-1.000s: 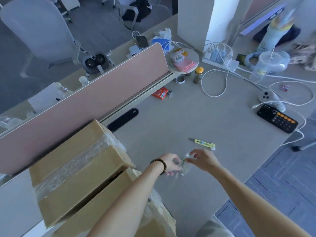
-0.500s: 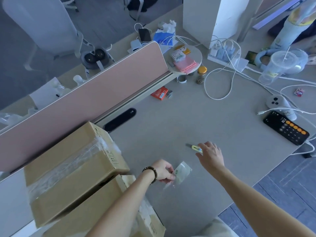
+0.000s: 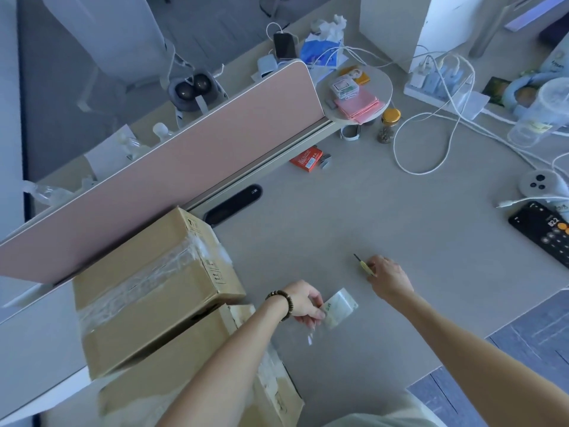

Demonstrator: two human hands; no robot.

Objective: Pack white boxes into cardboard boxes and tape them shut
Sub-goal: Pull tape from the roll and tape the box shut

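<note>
A: What's the biggest thing on the table (image 3: 354, 211)?

B: Two cardboard boxes (image 3: 154, 285) at the left end, stacked. The upper one runs its long axis from the near left toward the far right, roughly in line with the pink divider (image 3: 172, 171) behind it, and a band of clear tape crosses its top. The lower box (image 3: 191, 374) juts out toward the near edge, with crumpled clear tape on its end.

A: And the hands?

B: Two. The left hand (image 3: 303, 305), with a bead bracelet on the wrist, sits just right of the boxes near the near edge; its fingers are curled and pinch one small clear packet (image 3: 338, 308), which lies on the table pointing away toward the far right.

A: The right?

B: The right hand (image 3: 389, 278) lies a bit farther in, fingers bent over one yellow-green utility knife (image 3: 365, 266). The blade tip pokes out, pointing to the far left. I cannot tell whether the fingers really grip it or only rest on it.

A: Any white boxes?

B: I can't make any out.
</note>
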